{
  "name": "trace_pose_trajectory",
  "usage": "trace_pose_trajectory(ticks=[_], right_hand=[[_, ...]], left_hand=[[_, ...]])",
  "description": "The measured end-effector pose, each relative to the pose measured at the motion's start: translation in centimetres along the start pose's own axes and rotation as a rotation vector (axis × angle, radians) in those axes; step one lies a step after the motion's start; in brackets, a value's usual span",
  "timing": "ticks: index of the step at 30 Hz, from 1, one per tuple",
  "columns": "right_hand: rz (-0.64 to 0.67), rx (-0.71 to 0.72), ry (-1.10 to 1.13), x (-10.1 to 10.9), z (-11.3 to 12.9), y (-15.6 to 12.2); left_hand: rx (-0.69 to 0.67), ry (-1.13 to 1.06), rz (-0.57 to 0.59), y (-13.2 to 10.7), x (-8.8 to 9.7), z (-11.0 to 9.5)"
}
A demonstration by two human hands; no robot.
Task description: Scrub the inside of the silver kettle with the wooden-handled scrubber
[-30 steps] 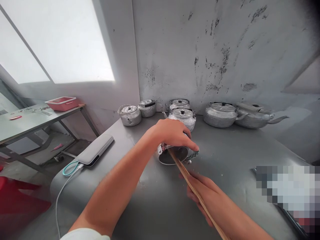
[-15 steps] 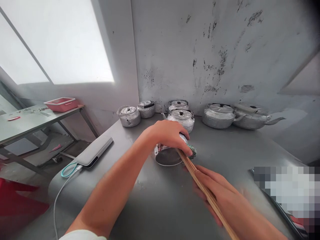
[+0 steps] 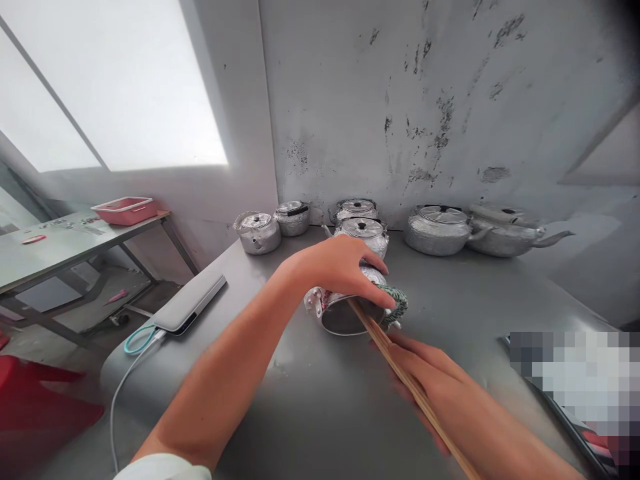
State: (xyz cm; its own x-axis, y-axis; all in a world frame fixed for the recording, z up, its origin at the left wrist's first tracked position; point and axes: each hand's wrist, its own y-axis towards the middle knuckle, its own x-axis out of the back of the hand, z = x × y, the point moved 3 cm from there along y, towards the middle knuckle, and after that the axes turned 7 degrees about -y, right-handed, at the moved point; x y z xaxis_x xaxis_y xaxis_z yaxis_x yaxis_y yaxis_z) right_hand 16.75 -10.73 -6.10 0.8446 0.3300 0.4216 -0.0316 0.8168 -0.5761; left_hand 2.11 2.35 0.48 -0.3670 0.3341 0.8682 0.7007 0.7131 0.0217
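Note:
My left hand [image 3: 340, 267] grips a small metal kettle [image 3: 345, 313] that lies on its side on the steel table [image 3: 310, 393], its open mouth facing me. A green wrapped handle [image 3: 397, 301] sticks out at its right. My right hand [image 3: 425, 383] is closed around a long wooden stick [image 3: 400, 373], whose tip reaches into the kettle's mouth.
Several silver kettles [image 3: 440, 230] with lids stand in a row along the stained back wall. A grey power bank [image 3: 190, 303] with a teal cable lies at the table's left edge. A second table with a pink tray [image 3: 125, 209] stands at the left. A blurred patch covers the right.
The kettle has turned a little under my left hand, and its green handle shows more at the right. The stick has shifted slightly in the mouth.

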Motion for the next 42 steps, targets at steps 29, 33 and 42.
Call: trace_pose_trajectory(ticks=[29, 33, 42], right_hand=[[-0.018, 0.011, 0.080, -0.8, -0.9, 0.8], [0.008, -0.030, 0.119, -0.7, -1.2, 0.8], [-0.005, 0.038, 0.085, -0.3, -0.6, 0.7]], left_hand=[[0.091, 0.103, 0.028, 0.4, -0.4, 0.0], [0.099, 0.113, 0.022, 0.4, -0.4, -0.1], [0.090, 0.079, 0.026, 0.4, -0.4, 0.1]])
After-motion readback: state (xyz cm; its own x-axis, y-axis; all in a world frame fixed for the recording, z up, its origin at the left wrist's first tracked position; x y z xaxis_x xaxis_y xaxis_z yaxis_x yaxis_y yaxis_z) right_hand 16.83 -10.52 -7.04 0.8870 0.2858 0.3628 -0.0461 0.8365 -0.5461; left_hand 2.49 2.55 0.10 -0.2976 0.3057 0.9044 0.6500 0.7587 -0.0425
